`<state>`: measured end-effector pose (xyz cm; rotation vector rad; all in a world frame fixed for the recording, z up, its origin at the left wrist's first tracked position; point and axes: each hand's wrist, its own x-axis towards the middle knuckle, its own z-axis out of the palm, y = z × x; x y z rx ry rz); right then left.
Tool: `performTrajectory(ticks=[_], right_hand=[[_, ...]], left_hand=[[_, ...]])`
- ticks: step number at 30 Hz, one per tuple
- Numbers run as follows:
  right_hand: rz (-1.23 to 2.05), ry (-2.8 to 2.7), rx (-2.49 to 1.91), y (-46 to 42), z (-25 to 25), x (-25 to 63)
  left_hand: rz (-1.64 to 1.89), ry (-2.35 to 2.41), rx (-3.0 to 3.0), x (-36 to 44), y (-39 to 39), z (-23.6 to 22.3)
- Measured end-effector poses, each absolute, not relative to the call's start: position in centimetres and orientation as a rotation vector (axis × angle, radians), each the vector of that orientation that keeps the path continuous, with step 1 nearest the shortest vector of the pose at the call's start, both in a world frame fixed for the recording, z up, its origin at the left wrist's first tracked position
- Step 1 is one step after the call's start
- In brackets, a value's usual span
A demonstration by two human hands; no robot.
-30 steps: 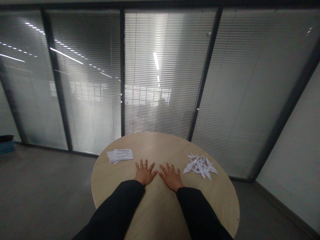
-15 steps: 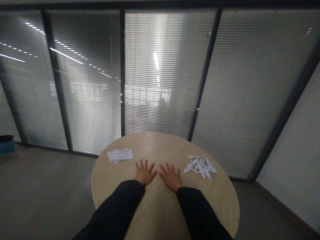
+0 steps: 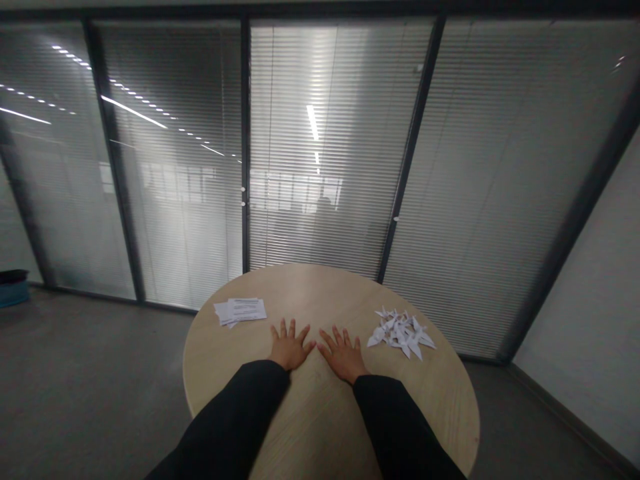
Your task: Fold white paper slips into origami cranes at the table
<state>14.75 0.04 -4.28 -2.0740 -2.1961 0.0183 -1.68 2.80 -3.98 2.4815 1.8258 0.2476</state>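
Observation:
My left hand (image 3: 289,347) lies flat and open on the round wooden table (image 3: 320,293), fingers spread, holding nothing. My right hand (image 3: 344,354) lies flat beside it, also open and empty; the two thumbs nearly meet. Both arms are in black sleeves. A small stack of white paper sheets (image 3: 241,310) lies on the table to the left of my left hand. A pile of several folded white paper figures (image 3: 401,331) lies to the right of my right hand.
Behind the table stands a glass partition with closed blinds (image 3: 320,153) in dark frames. Grey floor (image 3: 85,373) surrounds the table. A dark bin (image 3: 13,285) sits at the far left by the wall. A white wall (image 3: 590,320) runs on the right.

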Motion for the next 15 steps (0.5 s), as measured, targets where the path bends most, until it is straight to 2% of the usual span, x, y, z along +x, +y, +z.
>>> performTrajectory(ticks=[15], right_hand=[[-0.014, -2.189, -2.063, 0.03, -4.33, 14.71]], left_hand=[[0.264, 1.824, 2.482, -1.73, 3.07, -4.29]])
